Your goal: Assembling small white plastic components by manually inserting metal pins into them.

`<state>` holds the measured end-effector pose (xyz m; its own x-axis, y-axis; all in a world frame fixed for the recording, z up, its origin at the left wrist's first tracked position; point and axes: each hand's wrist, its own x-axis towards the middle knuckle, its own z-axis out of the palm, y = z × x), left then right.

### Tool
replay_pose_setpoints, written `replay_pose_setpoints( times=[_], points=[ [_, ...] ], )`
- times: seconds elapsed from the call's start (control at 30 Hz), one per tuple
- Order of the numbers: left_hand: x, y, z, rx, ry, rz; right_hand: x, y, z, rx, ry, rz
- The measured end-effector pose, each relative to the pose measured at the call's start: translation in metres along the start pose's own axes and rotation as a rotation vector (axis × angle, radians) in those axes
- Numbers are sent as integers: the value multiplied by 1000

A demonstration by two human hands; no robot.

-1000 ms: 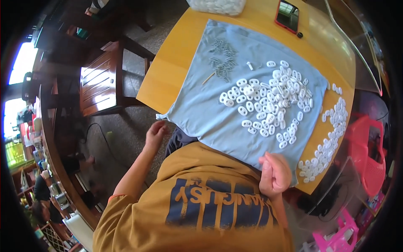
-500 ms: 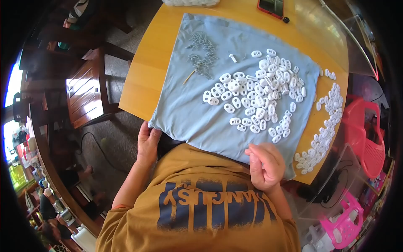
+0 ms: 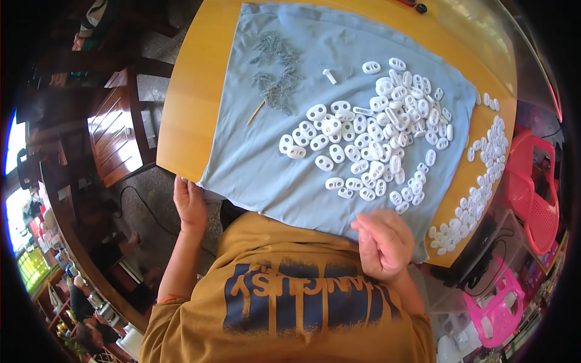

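My left hand (image 3: 190, 204) is at the near left corner of a light-blue cloth (image 3: 236, 175), its thumb and fingers closed on the corner beside the table edge. My right hand (image 3: 385, 243) hovers over the cloth's near edge, curled with thumb and forefinger together; whatever it holds, if anything, is hidden. Ahead of it lies a heap of white oval plastic pieces with two holes (image 3: 375, 133). Far left on the cloth is a tangle of small metal springs (image 3: 276, 72), a thin wooden stick (image 3: 255, 113) beside it. A white headed pin (image 3: 330, 76) lies apart between springs and heap.
The yellow wooden table (image 3: 187, 115) carries the cloth. More small white pieces (image 3: 469, 212) line its right side. A red plastic chair (image 3: 532, 187) and a pink one (image 3: 499, 305) stand at right, a brown wooden chair (image 3: 118, 136) at left. A cable (image 3: 145, 209) runs along the floor.
The view has shifted, so the table and cloth sit a little higher and wider in the picture. My left hand stays at the cloth's corner, and my right hand remains curled near the front edge.
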<state>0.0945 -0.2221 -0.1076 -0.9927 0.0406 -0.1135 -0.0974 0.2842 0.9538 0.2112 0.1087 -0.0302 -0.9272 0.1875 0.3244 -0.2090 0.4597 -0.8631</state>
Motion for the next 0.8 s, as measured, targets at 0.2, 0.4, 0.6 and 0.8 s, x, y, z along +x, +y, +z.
replay_pose_setpoints(
  times=[0.2, 0.4, 0.6, 0.8],
  points=[
    [10, 28, -24, 201, 168, 217, 0, 2, 0, 2, -9, 21],
    [41, 82, 9, 380, 124, 632, 1, 2, 0, -18, -34, 17],
    [89, 162, 130, 644, -263, 1058, 2, 2, 0, -35, -19, 9],
    [115, 176, 156, 861, -305, 1022, 0, 2, -1, 40, 9, 34]
  ],
)
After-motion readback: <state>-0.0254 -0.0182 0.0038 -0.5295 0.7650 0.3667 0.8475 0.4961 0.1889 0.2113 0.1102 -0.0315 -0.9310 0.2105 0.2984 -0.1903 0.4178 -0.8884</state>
